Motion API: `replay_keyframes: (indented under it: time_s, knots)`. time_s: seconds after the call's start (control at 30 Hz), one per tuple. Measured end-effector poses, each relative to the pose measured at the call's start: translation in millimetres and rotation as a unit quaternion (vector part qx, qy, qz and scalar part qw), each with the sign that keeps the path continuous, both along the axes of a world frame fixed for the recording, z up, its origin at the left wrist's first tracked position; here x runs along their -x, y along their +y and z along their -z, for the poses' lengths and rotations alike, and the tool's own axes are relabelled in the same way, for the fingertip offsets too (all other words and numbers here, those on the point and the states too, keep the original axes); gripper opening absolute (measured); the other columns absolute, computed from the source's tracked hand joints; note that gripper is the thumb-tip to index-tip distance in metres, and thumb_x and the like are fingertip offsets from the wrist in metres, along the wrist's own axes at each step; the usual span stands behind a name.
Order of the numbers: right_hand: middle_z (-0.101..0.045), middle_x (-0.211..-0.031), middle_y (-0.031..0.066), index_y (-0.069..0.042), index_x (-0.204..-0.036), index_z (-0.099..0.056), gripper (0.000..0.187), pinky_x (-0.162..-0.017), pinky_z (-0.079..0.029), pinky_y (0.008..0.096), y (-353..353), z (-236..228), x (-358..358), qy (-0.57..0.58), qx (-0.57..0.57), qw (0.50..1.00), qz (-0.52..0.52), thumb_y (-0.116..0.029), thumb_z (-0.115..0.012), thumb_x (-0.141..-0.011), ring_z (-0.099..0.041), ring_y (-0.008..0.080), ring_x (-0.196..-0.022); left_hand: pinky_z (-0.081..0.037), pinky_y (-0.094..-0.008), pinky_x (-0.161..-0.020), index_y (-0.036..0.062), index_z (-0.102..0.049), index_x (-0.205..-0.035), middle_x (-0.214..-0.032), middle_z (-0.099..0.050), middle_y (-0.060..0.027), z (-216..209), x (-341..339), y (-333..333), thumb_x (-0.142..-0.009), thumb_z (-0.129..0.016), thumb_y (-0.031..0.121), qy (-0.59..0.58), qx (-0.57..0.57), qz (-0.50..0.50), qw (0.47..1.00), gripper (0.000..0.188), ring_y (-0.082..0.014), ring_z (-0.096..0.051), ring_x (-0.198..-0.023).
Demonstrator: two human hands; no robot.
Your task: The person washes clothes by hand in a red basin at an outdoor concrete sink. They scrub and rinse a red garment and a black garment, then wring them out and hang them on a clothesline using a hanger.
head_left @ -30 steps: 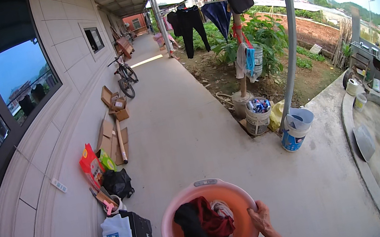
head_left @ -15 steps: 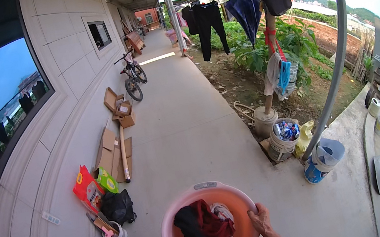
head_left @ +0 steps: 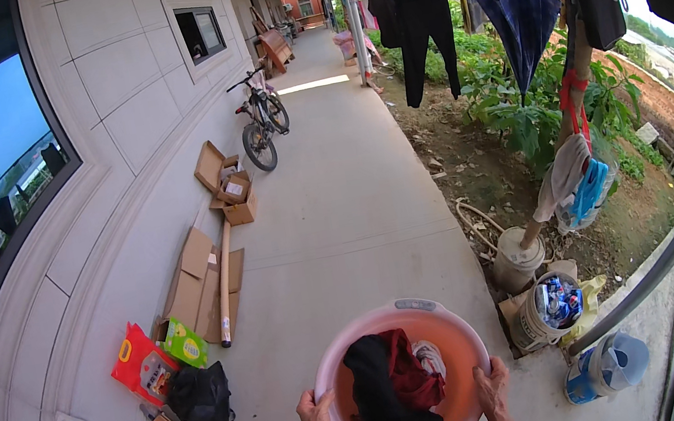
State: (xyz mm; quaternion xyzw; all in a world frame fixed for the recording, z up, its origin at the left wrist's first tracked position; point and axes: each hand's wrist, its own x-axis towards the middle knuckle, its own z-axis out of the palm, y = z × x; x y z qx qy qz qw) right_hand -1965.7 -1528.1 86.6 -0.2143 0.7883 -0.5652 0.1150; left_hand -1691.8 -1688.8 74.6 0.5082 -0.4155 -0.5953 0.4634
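Pink basin [head_left: 464, 372], one, round, held before the body at the lower middle of the view, above the pale walkway [head_left: 338, 273]. Grip: left hand [head_left: 314, 415] clamped on the left of the rim, right hand [head_left: 493, 385] clamped on the right; we cannot see the fingers beneath.

Risks, as we judge them: a wet rim could let a hand slip; the cloth, heaped toward the left and near side, could tip the basin if one hand loosened. We suspect the wide bowl hides the ground close to the feet, so the cardboard tube [head_left: 226, 282] at left or the bucket of cans [head_left: 558, 303] at right could be caught by a stray step.

Materials: we list smooth, glossy plastic, pink at the rim, orange-toned within, with a grey oval tab [head_left: 414, 305] on the far edge. Contents: a soft, matt black garment [head_left: 385, 399], elongated; a dark red cloth [head_left: 411, 369], crumpled beside it; a whitish cloth [head_left: 429, 358], partly covered. Whether they are damp we cannot tell. Nearby: black trousers [head_left: 425, 44] hanging limp; flattened cardboard [head_left: 188, 280], stiff and creased; a black bag [head_left: 201, 398], wrinkled.
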Motion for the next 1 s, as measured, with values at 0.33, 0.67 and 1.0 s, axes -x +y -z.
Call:
replay_keyframes:
  time_s: [0.33,0.67,1.0]
  knots:
    - [-0.058,-0.069,0.0113,0.005,-0.087,-0.058,0.023,-0.059,-0.045,0.0323,-223,-7,166,-0.014,-0.006,0.993,-0.119,-0.013,-0.061,-0.075,-0.053,0.0172,-0.063,-0.042,-0.0248,-0.061,0.0011,-0.054,-0.081,-0.075,-0.055,-0.0027,-20,139,-161,-0.077,-0.067,0.009,-0.011,-0.003,-0.109,0.994,0.015,-0.0097,-0.049,-0.066]
    - [-0.058,-0.072,0.0095,0.007,-0.089,-0.056,0.025,-0.061,-0.044,0.0310,-443,10,291,-0.097,0.008,0.990,-0.100,-0.014,-0.059,-0.076,-0.052,0.0156,-0.065,-0.043,-0.0251,-0.061,-0.0008,-0.056,-0.085,-0.076,-0.056,-0.0035,-17,279,-383,-0.077,-0.066,0.008,-0.027,-0.016,-0.099,0.995,0.016,-0.0101,-0.050,-0.066]
    - [-0.058,-0.077,0.0077,0.004,-0.087,-0.055,0.015,-0.064,-0.045,0.0310,-615,11,497,-0.034,0.015,0.996,-0.084,-0.009,-0.056,-0.080,-0.053,0.0155,-0.068,-0.043,-0.0236,-0.062,0.0009,-0.057,-0.085,-0.078,-0.057,-0.0019,-1,490,-588,-0.078,-0.067,0.010,-0.009,-0.041,-0.038,0.998,0.015,-0.0085,-0.050,-0.069]
